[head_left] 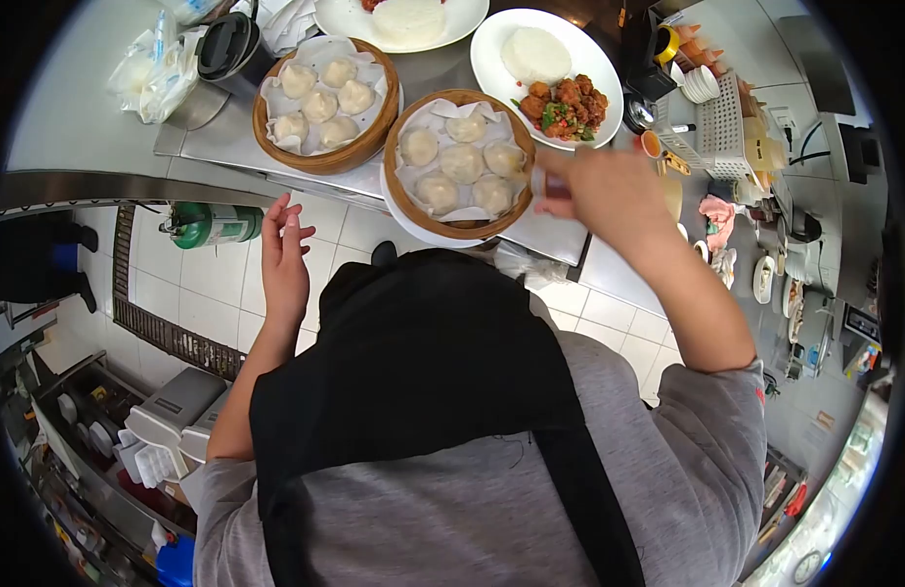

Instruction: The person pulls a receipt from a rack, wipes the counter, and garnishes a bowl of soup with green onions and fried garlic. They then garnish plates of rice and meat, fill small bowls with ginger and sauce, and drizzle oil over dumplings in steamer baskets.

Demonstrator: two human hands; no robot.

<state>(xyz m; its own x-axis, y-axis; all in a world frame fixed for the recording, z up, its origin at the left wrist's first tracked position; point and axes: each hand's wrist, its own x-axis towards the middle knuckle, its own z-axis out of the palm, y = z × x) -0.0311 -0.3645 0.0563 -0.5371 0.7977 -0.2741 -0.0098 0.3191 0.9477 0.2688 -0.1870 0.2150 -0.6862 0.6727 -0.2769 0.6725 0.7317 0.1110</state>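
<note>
My left hand [284,259] is held in the air in front of the counter edge, fingers apart and empty. Beyond it stands a round bamboo steamer [266,147] with paper and several pale dumplings [318,105]. A second bamboo steamer [397,201], also filled with dumplings [462,163], rests on a white plate [392,209]. At this steamer's right rim, my right hand [609,191] is closed with thumb and fingers around what looks like a small clear cup [547,183], partly hidden and blurred.
Behind the right hand is a white plate [491,68] with rice and fried pieces. Another rice plate [335,24] stands at the back. A black-lidded container [227,49] is at the back left. A white basket [721,117] and small dishes line the right side.
</note>
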